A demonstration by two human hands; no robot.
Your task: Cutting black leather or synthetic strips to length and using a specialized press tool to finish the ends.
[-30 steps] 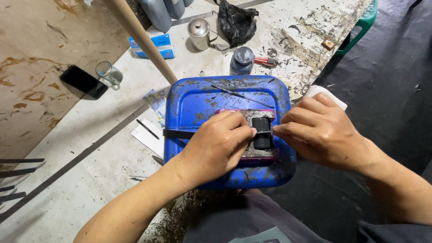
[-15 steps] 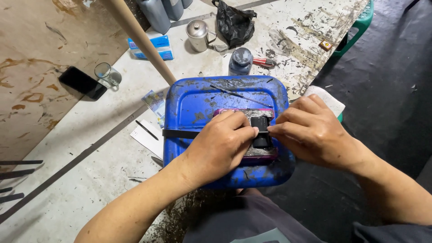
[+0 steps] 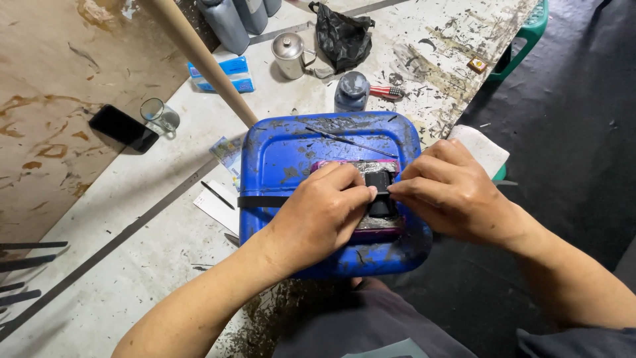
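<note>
Head camera is looking down at two bare hands working on top of a big blue plastic can that is lying flat, smeared with dark marks. On the can a small flat block with pink edges and a grey top is sitting, and a small black roll-shaped part is lying on the block. The left hand is resting over the left side of the block, with its fingers curled in and the tips pressing on the black part. The right hand is coming in from the right, with its fingers bent close together and the tips pinching at the right edge of the same black part. The two hands are almost touching each other over it. A thin black strap is running out to the left from under the left hand, across the blue can. A thin dark metal rod is lying on the far part of the can.

Farther off on the stained white table, a small metal pot with a lid is standing beside a crumpled black plastic bag. A dark round bottle is standing just past the can. To the far left a black phone is lying next to a clear glass cup. A long wooden pole is leaning across the far side
</note>
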